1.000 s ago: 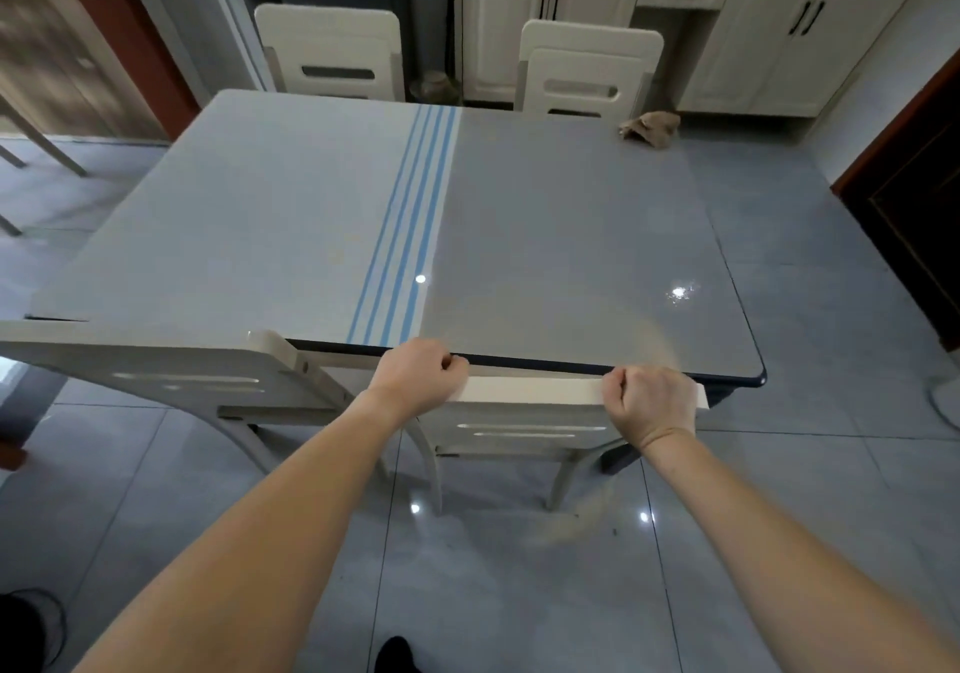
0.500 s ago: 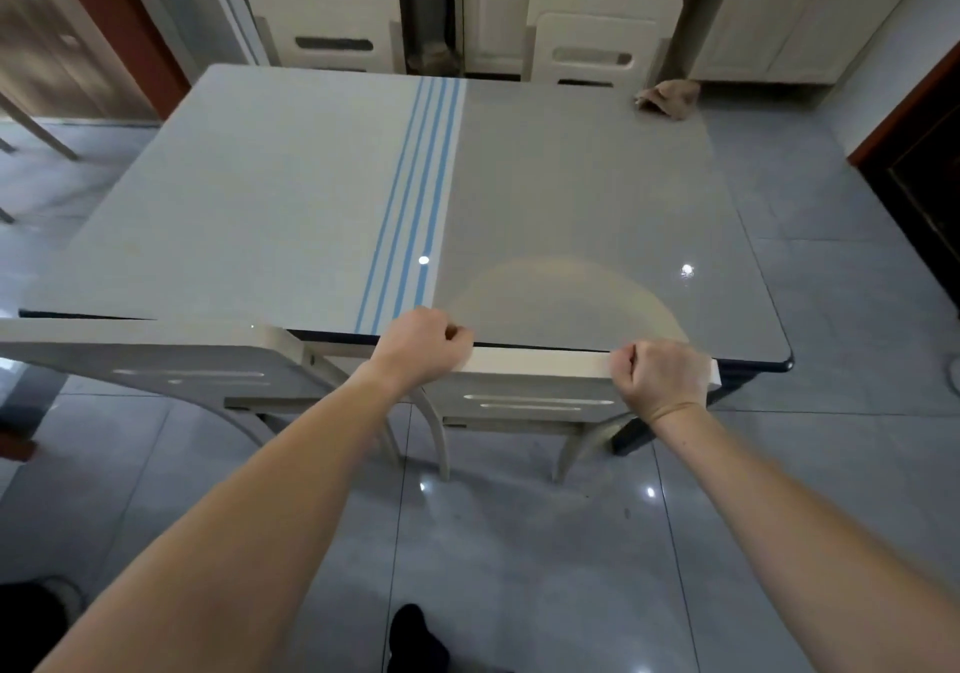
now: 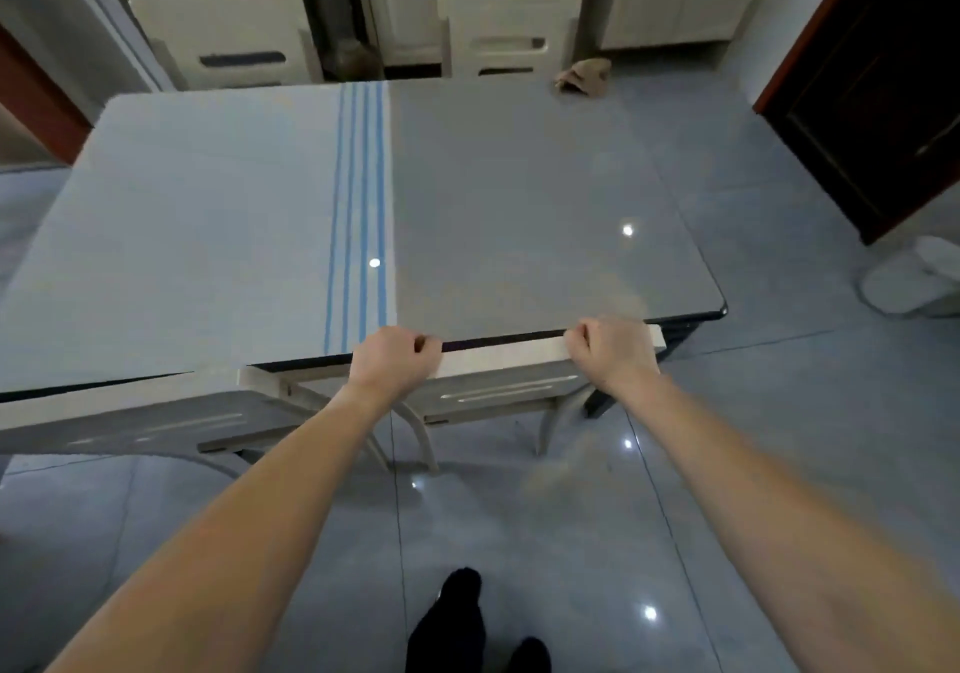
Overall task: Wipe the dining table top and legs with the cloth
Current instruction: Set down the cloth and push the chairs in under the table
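Observation:
The dining table [image 3: 519, 205] has a glossy grey top with blue stripes down its middle. A crumpled brown cloth [image 3: 584, 78] lies on its far right corner, far from both hands. A cream chair [image 3: 498, 355] stands at the table's near edge on the right. My left hand [image 3: 396, 363] and my right hand [image 3: 613, 353] both grip the top rail of that chair's back, fingers curled over it. One dark table leg [image 3: 597, 402] shows below the near right corner.
A second cream chair [image 3: 130, 418] stands at the near left. Two more chairs [image 3: 228, 33] [image 3: 511, 23] face me at the far side. White cabinets stand behind, a dark door [image 3: 883, 80] at right, a white bin [image 3: 919, 277] on the tiled floor. My dark-socked feet [image 3: 467, 620] show below.
Both hands have stayed closed on the chair's top rail. The view has pulled back and tilted down, so the table and chair sit lower in frame and my feet show.

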